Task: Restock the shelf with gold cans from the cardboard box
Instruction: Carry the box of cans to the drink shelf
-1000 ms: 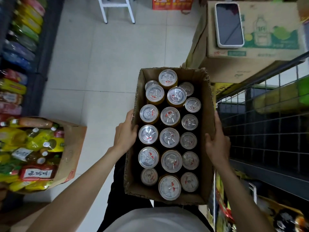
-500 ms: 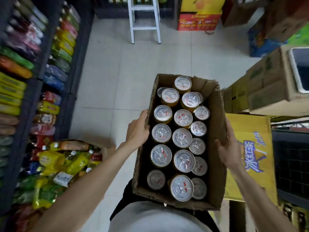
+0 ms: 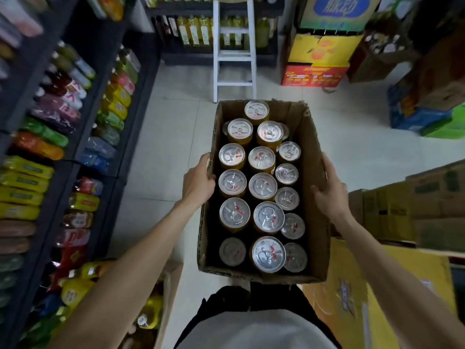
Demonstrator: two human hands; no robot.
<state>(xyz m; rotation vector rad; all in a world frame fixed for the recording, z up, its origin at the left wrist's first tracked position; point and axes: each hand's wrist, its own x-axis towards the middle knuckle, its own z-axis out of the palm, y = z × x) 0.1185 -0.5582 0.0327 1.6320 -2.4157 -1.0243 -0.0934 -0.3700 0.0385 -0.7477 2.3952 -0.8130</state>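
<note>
Hands: your left hand (image 3: 198,181) and right hand (image 3: 329,195) grip opposite walls of the cardboard box (image 3: 315,157).
Progress: gold cans (image 3: 261,185) between your hands fill the box; none look shelved yet.

My view swings left, away from the wire rack and the carton with the phone on it, both now out of sight. The white step stool (image 3: 234,50), only its feet showing a second ago, now stands in full behind the cardboard box (image 3: 313,157), and the box's far end points at it. The shelf (image 3: 63,127) of bottles left of the stool fills far more of my view. New cartons appear to the right of the stool, a yellow and red stack (image 3: 318,61) nearest. My right hand (image 3: 329,191) now sits higher on the box wall, toward the stool.
</note>
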